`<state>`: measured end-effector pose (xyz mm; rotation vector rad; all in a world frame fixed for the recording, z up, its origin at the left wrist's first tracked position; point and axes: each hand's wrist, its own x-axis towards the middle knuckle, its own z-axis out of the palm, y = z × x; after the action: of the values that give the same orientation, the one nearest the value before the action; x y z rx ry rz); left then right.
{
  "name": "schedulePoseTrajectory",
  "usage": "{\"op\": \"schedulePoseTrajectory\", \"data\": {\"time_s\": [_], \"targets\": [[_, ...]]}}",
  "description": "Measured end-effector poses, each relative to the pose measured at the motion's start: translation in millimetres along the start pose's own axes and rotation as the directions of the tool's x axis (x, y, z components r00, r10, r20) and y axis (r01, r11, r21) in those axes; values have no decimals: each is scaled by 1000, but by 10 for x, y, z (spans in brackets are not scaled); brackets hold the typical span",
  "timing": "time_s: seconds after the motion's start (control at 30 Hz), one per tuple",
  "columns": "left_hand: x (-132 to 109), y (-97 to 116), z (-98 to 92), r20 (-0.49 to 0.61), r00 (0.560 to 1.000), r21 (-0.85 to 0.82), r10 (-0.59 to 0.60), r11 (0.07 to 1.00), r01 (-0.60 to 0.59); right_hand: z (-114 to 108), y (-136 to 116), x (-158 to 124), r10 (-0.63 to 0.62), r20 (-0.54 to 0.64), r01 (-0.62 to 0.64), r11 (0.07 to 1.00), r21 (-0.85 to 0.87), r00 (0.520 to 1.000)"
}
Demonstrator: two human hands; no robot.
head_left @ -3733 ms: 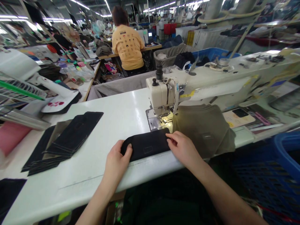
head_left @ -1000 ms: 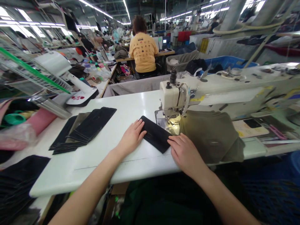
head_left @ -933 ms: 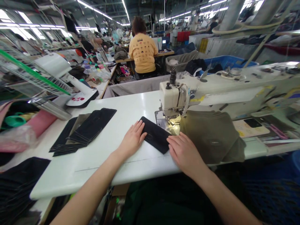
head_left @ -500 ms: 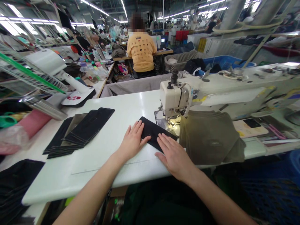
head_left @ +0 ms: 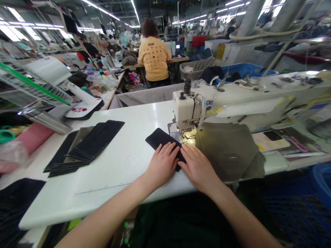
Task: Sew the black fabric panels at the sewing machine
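A folded black fabric piece [head_left: 160, 136] lies flat on the white sewing table [head_left: 116, 162], just left of the sewing machine's [head_left: 187, 108] lit needle area. My left hand [head_left: 163, 163] rests palm down on its middle, fingers stretched out. Close beside it, my right hand [head_left: 198, 167] lies flat with its fingertips on the fabric's right end. Both hands partly cover the piece. Right of the needle, a pile of olive-brown fabric pieces [head_left: 227, 148] lies under the machine arm, next to my right hand.
Stitched black pieces [head_left: 95, 144] lie fanned out on the table's left, and another dark stack [head_left: 20, 203] sits lower left. A white lamp [head_left: 82, 100] and a steel tumbler [head_left: 46, 119] stand behind. A phone [head_left: 272, 135] lies right. Ahead sits a person in yellow [head_left: 154, 58].
My left hand has slid right along the black fabric, from its left end to its middle, uncovering that end. My right hand has shifted slightly up toward the needle area. The view moved a little.
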<state>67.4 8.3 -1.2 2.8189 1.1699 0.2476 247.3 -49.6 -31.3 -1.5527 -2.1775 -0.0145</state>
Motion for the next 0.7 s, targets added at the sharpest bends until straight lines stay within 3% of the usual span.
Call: {"op": "schedulePoseTrajectory", "data": {"time_s": [0.23, 0.47, 0.57, 0.7], "targets": [[362, -390, -48, 101, 970, -110, 221, 972, -210, -108, 120, -143, -16, -48, 16, 1000, 14, 999], [347, -234, 21, -40, 984, -21, 171, 985, -172, -94, 114, -126, 11, -42, -11, 1000, 7, 999], [307, -275, 59, -31, 984, -50, 177, 983, -178, -110, 118, -138, 15, -74, -14, 1000, 16, 997], [310, -359, 49, -8, 985, -82, 172, 982, -172, -176, 165, -149, 97, -204, -90, 995, 43, 974]]}}
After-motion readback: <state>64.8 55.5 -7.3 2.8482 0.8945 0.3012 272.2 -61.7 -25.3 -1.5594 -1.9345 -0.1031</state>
